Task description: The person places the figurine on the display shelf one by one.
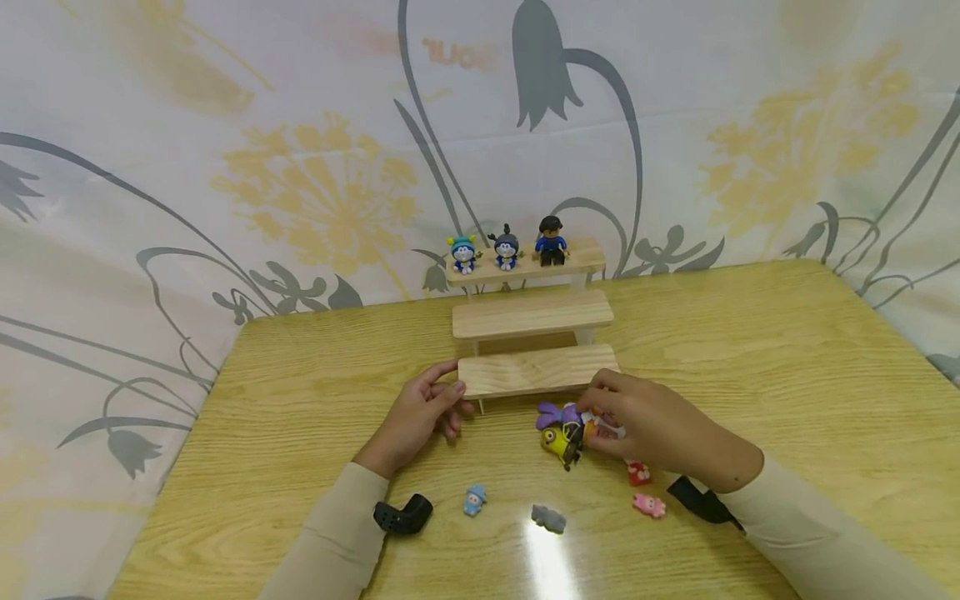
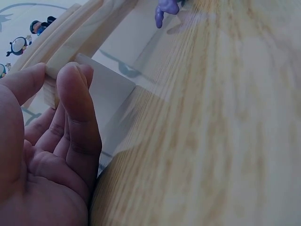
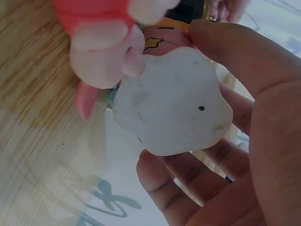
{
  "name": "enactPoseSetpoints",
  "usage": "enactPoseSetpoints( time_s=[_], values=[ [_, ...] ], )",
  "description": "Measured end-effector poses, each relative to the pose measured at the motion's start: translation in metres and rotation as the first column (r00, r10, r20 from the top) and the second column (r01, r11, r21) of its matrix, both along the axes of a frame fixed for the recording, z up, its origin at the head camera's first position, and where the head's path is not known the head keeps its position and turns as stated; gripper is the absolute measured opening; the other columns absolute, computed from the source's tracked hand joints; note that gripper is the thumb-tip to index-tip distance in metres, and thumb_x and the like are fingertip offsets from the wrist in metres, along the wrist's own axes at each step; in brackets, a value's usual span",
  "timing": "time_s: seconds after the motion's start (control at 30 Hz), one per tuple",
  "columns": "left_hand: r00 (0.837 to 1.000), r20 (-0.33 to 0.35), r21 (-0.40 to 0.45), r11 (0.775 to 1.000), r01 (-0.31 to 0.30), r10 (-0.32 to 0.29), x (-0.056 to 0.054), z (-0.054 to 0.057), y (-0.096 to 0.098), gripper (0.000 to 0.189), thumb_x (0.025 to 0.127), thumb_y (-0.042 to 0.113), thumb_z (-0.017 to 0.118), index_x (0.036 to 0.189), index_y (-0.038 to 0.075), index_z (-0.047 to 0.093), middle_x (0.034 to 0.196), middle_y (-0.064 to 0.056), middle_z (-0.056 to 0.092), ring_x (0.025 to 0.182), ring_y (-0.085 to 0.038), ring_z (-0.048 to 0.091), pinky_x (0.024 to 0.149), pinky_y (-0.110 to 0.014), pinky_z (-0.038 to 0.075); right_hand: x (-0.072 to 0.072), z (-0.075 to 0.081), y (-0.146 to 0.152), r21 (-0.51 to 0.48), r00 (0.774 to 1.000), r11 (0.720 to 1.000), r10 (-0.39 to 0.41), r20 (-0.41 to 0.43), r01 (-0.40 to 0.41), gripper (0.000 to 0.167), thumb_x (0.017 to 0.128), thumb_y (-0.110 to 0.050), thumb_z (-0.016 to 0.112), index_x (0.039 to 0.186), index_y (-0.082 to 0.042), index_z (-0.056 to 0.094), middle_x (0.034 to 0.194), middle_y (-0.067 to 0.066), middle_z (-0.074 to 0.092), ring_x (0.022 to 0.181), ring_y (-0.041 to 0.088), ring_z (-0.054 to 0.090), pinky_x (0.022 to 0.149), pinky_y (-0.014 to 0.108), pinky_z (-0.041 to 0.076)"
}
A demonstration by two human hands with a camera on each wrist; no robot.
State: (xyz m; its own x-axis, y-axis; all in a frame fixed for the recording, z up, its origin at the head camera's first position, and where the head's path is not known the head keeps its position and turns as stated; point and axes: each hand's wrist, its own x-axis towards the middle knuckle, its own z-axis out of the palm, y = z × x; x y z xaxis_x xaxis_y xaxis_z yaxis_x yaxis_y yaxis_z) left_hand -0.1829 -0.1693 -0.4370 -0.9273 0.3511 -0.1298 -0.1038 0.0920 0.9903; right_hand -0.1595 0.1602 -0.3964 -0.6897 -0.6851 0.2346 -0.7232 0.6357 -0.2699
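My left hand [image 1: 416, 412] pinches the left end of the lowest step of a three-tier wooden display stand [image 1: 536, 372], thumb and forefinger at its corner. My right hand [image 1: 652, 421] grips a toy figurine with a flat white scalloped base [image 3: 174, 103] and a pink part bearing a yellow star. In the right wrist view its base faces the camera, and most of its body is hidden. Beside these fingers, in front of the lowest step, lie a yellow one-eyed minion figure [image 1: 555, 446] and a purple-eared figure [image 1: 551, 414], close together.
On the top step stand two blue-and-white figures [image 1: 464, 255] [image 1: 506, 250] and a black-haired toy figure [image 1: 551, 242]. Nearer me lie a light-blue figure [image 1: 474, 499], a grey one [image 1: 548, 518], a pink one [image 1: 648, 505] and a red one [image 1: 638, 473]. Patterned cloth [image 1: 315, 192] hangs behind the table.
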Motion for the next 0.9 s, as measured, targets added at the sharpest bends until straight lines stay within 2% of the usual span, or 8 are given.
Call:
enactPoseSetpoints(
  time_s=[0.3, 0.67, 0.9],
  values=[
    [1.000, -0.014, 0.000, 1.000, 0.004, -0.004, -0.0007, -0.0015, -0.0013, 0.057, 0.105, 0.028, 0.054, 0.156, 0.012, 0.033, 0.091, 0.002, 0.072, 0.065, -0.011, 0.062, 0.061, -0.025, 0.056, 0.0008, -0.0007, -0.0014, 0.053, 0.999, 0.999, -0.003, -0.044, 0.005, 0.037, 0.077, -0.030, 0.088, 0.106, -0.018, 0.067, 0.096, -0.007, 0.055, 0.070, -0.001, 0.043, 0.057, 0.017, 0.041],
    [1.000, -0.016, -0.005, 1.000, 0.003, -0.003, -0.0006, -0.0017, -0.0009, 0.056, 0.105, 0.029, 0.054, 0.155, 0.012, 0.034, 0.090, 0.002, 0.071, 0.065, -0.011, 0.062, 0.060, -0.025, 0.056, 0.0025, -0.0036, -0.0037, 0.095, 1.000, 0.995, -0.012, -0.013, 0.013, 0.044, 0.076, -0.029, 0.089, 0.108, -0.016, 0.062, 0.101, -0.004, 0.057, 0.072, 0.002, 0.044, 0.061, 0.022, 0.046],
    [1.000, -0.014, -0.002, 1.000, 0.004, -0.004, -0.0005, -0.0017, -0.0007, 0.056, 0.106, 0.029, 0.053, 0.155, 0.012, 0.033, 0.090, 0.003, 0.071, 0.065, -0.011, 0.062, 0.060, -0.025, 0.056, 0.0025, -0.0063, -0.0031, 0.073, 1.000, 0.997, 0.000, -0.016, 0.001, 0.043, 0.076, -0.025, 0.089, 0.108, -0.016, 0.061, 0.100, -0.005, 0.056, 0.073, 0.002, 0.044, 0.061, 0.021, 0.045]
  ],
)
